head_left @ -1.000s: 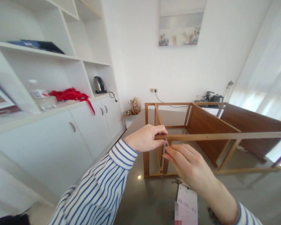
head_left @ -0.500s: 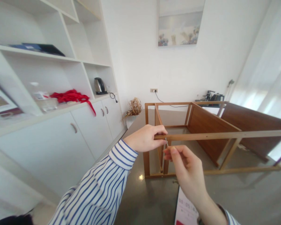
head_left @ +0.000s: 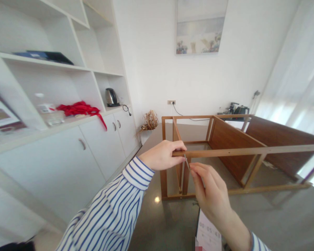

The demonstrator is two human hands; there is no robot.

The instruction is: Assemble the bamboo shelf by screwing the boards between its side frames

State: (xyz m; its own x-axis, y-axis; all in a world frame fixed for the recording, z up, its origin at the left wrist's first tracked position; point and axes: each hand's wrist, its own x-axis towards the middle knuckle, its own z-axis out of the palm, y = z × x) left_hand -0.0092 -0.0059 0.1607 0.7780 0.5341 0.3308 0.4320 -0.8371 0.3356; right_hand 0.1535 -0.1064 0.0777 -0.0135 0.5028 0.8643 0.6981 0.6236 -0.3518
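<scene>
A wooden shelf frame [head_left: 230,152] lies on its side on the grey table. My left hand [head_left: 163,154] is closed round the near end of its upper rail, thumb below and fingers on top. Just right of that thumb, my right hand [head_left: 210,188] pinches a thin metal rod [head_left: 187,161] between thumb and fingertips. The rod slants up to the rail, its upper end touching or very close to the underside; its exact kind is too small to make out. Beneath my right wrist lies a phone [head_left: 208,228] showing a timer, partly covered.
A small metal piece [head_left: 195,203] lies on the table [head_left: 167,219] by the phone. White cabinets [head_left: 94,139] run along the left, holding a kettle [head_left: 111,97] and red ribbon [head_left: 80,108]. A dried plant [head_left: 150,120] stands beyond the table's far left corner.
My right hand has shifted slightly right and down along the rod, and its fingers have straightened, so more of the rod shows. My left hand keeps its hold on the rail.
</scene>
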